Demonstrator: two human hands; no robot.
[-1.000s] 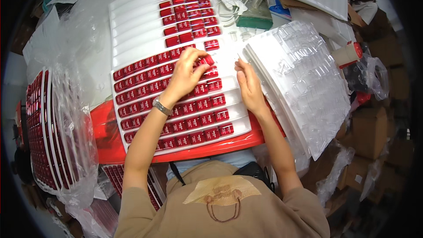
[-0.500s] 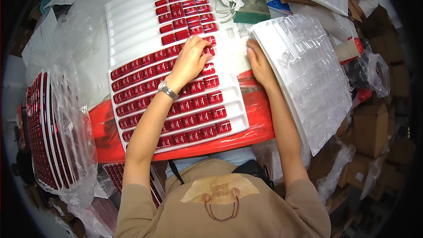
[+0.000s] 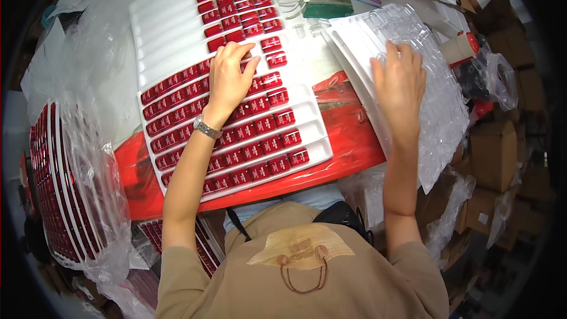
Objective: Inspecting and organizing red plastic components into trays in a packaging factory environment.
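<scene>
My left hand is over the white ridged plastic tray, above its rows of small glossy red rectangular pieces. Its fingers curve loosely, with the thumb and forefinger apart; red shows in the gap, but I can't tell whether I'm touching it. Just right of my fingertips, 2 red pieces sit at the ends of their rows. In the rows nearer me the pieces begin at the left edge, while in the farther rows they fill only the right part.

My right hand, slightly blurred, has its fingers loosely spread above the transparent plastic pieces massed on another white tray; I can't tell if they touch. A silver metal watch circles my left wrist, and a shiny red plastic covering lies between the 2 trays.
</scene>
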